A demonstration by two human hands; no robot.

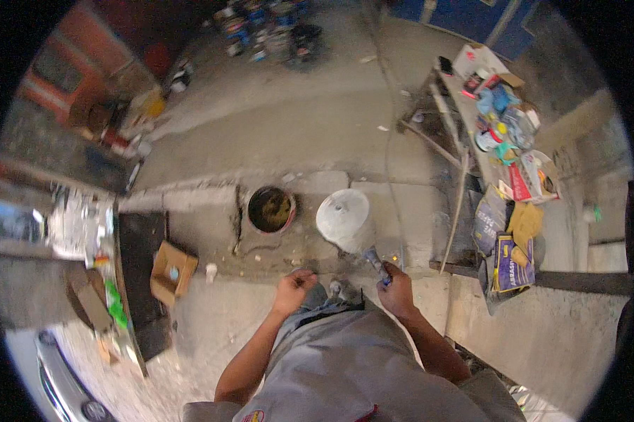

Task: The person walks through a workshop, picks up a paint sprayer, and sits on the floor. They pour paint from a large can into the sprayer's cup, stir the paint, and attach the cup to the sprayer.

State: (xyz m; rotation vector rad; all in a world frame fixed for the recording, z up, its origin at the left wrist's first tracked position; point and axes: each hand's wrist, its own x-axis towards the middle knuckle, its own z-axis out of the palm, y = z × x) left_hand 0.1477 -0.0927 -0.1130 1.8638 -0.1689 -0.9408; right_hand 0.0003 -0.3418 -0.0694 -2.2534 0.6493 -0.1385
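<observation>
My right hand [397,292] is closed round the blue handle of a short tool [371,257] with a greyish, blurred head; its exact kind does not show. That head reaches toward the lower right of a round white bucket [343,211] on the ground; whether they touch is unclear. Left of the bucket stands a dark round pail [292,211] with murky brownish contents. My left hand [294,290] hangs before my thigh with its fingers curled together. Anything inside those fingers is too small or blurred to make out.
A cluttered bench [465,116] on the right carries cans, bags and boxes. Sandpaper packs [514,264] lie at its near end. An open cardboard box [173,273] sits at the left beside a dark panel [142,281]. A raised concrete edge [190,197] crosses behind the pails.
</observation>
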